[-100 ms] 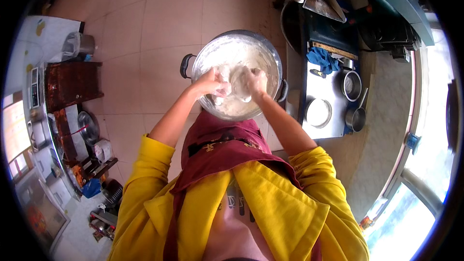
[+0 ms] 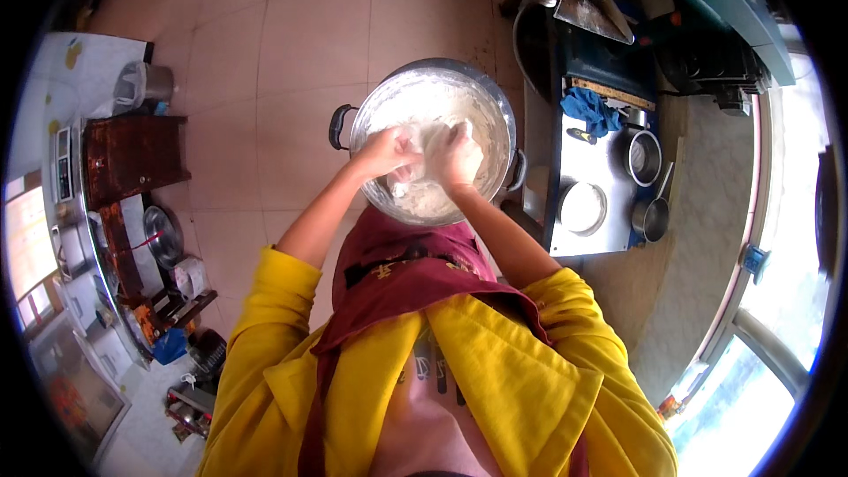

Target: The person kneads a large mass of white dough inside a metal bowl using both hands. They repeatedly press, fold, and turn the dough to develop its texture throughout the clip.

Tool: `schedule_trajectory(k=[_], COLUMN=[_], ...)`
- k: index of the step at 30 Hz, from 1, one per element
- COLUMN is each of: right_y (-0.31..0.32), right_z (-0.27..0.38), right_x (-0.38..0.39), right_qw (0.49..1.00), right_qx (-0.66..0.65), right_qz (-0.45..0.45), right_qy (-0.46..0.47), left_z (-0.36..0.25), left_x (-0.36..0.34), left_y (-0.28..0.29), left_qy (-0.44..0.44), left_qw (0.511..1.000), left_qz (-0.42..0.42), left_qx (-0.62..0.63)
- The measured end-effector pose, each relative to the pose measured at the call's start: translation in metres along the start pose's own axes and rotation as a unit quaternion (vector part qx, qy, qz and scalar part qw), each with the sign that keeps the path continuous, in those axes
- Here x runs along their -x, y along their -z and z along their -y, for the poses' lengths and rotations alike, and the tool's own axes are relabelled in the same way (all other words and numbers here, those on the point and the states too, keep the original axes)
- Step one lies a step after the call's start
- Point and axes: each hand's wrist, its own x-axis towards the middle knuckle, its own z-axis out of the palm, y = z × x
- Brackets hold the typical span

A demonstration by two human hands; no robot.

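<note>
Two bare hands are sunk side by side in pale, sticky white dough (image 2: 424, 199) inside a large round metal pot with black side handles (image 2: 495, 97), which stands on a pink tiled floor (image 2: 291, 53). The left hand (image 2: 387, 152) is curled around a lump of the dough; the right hand (image 2: 455, 157) presses into it with fingers bent, gripping it. Yellow sleeves and a dark red apron (image 2: 415, 274) fill the lower view. To the right stands a steel counter (image 2: 609, 163) with small pans.
</note>
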Motion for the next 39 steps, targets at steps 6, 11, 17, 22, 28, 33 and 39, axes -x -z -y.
schedule_trajectory(k=[6, 11, 17, 22, 28, 33, 39], right_y=[-0.022, -0.04, -0.024, -0.023, -0.035, -0.021, 0.015], right_z=[-0.017, -0.042, -0.035, -0.041, -0.06, -0.039, -0.015], right_x=[0.029, 0.014, -0.008, -0.033, -0.041, -0.049, -0.033], right_qw=[0.966, 0.968, 0.963, 0.953, 0.941, 0.967, 0.976], right_qx=[0.188, 0.171, 0.177, 0.12, 0.116, 0.201, 0.107], right_qz=[-0.088, -0.071, -0.051, -0.056, -0.122, 0.009, 0.176], right_qy=[0.154, 0.168, 0.195, 0.272, 0.295, 0.156, 0.074], left_z=[0.035, -0.002, -0.015, -0.001, 0.009, 0.003, -0.036], left_x=[-0.009, -0.019, -0.026, -0.036, -0.044, -0.055, -0.021], left_y=[-0.065, -0.098, -0.09, -0.081, -0.079, -0.077, -0.049], left_qy=[-0.126, -0.059, 0.078, -0.016, -0.06, 0.001, 0.07], left_qw=[0.933, 0.83, 0.884, 0.863, 0.843, 0.856, 0.946], left_qz=[-0.313, -0.527, -0.412, -0.453, -0.478, -0.463, -0.29], left_qx=[-0.125, -0.173, -0.205, -0.223, -0.238, -0.233, -0.126])
